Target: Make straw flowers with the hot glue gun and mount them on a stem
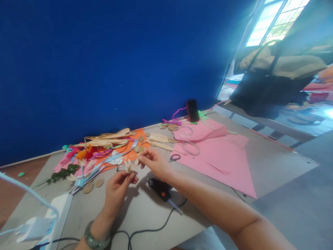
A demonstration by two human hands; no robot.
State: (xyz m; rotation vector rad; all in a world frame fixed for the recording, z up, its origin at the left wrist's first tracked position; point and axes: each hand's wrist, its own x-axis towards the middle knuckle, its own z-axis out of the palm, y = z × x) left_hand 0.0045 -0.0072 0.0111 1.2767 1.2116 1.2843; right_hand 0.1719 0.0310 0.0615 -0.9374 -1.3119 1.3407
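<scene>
My left hand (119,187), with a green bangle (96,236) at its wrist, pinches a small cream flower-like piece (128,166) between thumb and fingers. Just to the right and slightly higher, my right hand (154,163) has its thumb and forefinger closed on a thin pale strip (137,161). The strip is close to the flower-like piece; whether they touch I cannot tell. Under my right wrist lies a black glue gun (159,189) on the grey table, a clear glue stick (175,207) poking from its back end.
Pale husk strips (111,137), cardboard discs (87,188), an orange sheet (140,135) and colourful pom-poms (83,152) lie toward the blue wall. Pink sheets (221,163) spread to the right. A phone (192,110) leans at the back. A power strip (61,211) and cords occupy the left front.
</scene>
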